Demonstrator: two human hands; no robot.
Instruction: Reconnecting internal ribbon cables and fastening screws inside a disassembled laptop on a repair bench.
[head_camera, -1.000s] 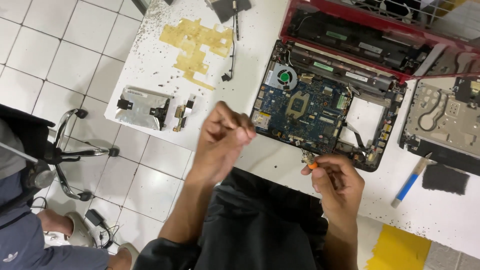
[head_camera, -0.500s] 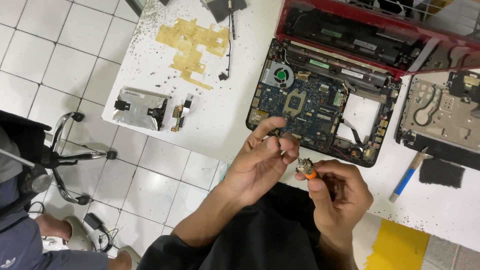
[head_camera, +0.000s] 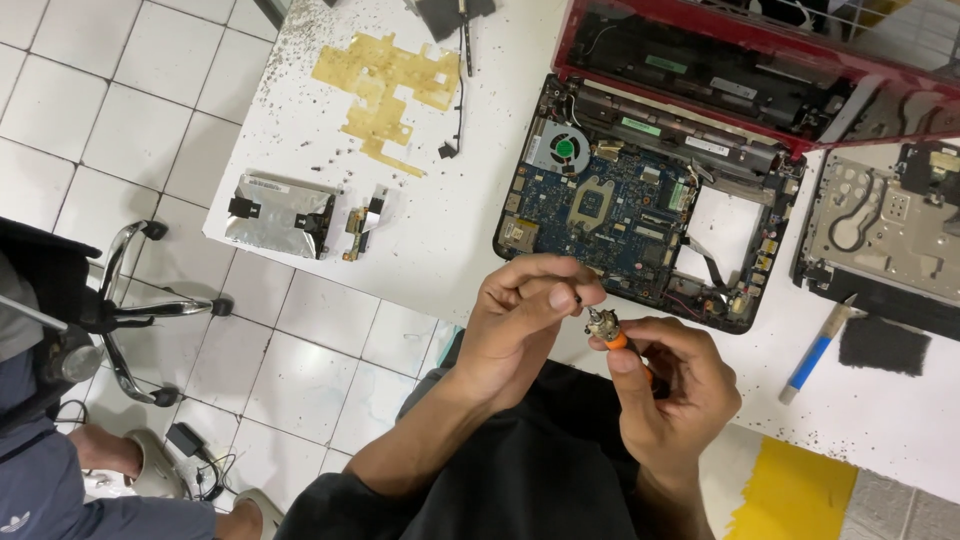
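My right hand (head_camera: 672, 382) grips an orange-handled screwdriver (head_camera: 612, 334) with its metal tip end turned up, just off the near edge of the white table (head_camera: 430, 240). My left hand (head_camera: 525, 315) has its fingers pinched together at that tip, touching it; whether a small part sits between the fingers is too small to tell. Right behind both hands lies an opened laptop base (head_camera: 640, 210) with a bare blue circuit board, a small fan and a red frame.
On the table lie a silver drive caddy (head_camera: 278, 214), a small connector board (head_camera: 358, 222), a yellow film sheet (head_camera: 385, 85), a black cable (head_camera: 458, 105), a blue-handled tool (head_camera: 815, 352) and a second metal chassis (head_camera: 885, 235). A seated person's legs (head_camera: 90, 480) and a chair frame are at the left.
My left hand came back from the table's left area to the screwdriver tip held by my right hand. Both hands now meet in front of the laptop.
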